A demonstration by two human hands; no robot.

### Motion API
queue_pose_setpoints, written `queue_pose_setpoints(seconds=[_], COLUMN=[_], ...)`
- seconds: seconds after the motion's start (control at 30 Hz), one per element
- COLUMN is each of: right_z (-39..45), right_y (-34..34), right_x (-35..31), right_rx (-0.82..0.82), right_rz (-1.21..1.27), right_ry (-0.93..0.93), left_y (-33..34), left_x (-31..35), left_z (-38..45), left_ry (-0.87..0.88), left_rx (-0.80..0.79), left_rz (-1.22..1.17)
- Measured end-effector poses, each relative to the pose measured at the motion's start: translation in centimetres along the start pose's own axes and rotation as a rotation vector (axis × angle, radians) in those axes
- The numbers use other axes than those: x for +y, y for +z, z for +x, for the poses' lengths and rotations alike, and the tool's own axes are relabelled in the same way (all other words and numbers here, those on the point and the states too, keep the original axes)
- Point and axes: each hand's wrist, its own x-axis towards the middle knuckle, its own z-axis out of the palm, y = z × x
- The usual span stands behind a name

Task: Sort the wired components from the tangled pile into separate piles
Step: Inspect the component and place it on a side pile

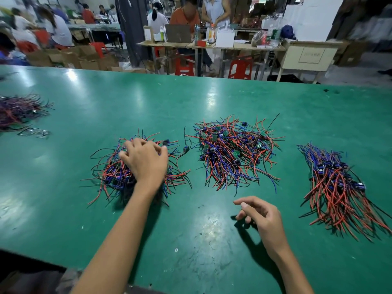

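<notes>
Nearest the camera, low and right of centre, the person's right hand (262, 219) hovers over the bare green worktop (191, 240), fingers loosely curled and holding nothing, so that grip is empty. It points toward the upper left of the frame, with the wrist cocked up a bit.

Further in, left of centre, the left hand (146, 160) is palm-down on top of the tangled pile (118, 175), arm running up from the bottom left. Its fingers are spread and bent into the red, blue and black wires. Whether that grip has actually pinched a wire can't be told, since the fingertips are buried.

So the next pull probably belongs to the left hand, already on the tangle. The drop spots both lie to its right: the middle pile (233, 153), wires splayed every way, and the right pile (337, 187), whose wires run neatly toward the lower right.

One loose component (185, 148) sits between the tangle and the middle pile.
</notes>
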Motion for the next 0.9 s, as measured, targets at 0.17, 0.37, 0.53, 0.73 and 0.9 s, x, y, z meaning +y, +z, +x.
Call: queue_pose_setpoints(seconds=[0.17,0.37,0.53,0.73,0.9], right_z=[0.0,0.1,0.1,0.3,0.2], right_y=[0.0,0.0,0.0,-0.1,-0.1], right_x=[-0.1,-0.1,-0.1,0.0,-0.2], right_rx=[0.002,0.008,0.021,0.016,0.022], right_rz=[0.014,0.021,0.04,0.032,0.04], right_ry=[-0.003,-0.014,-0.021,-0.018,-0.009], left_y=[0.4,4.9,6.5,5.1,5.5], left_x=[-0.6,3.5,3.3,3.7,6.7], left_z=[3.4,1.2,0.7,1.2,0.2], left_ry=[0.01,0.701,0.57,0.516,0.663], left_rx=[-0.088,-0.547,-0.65,-0.536,-0.493], left_rz=[0.22,0.226,0.417,0.394,0.013])
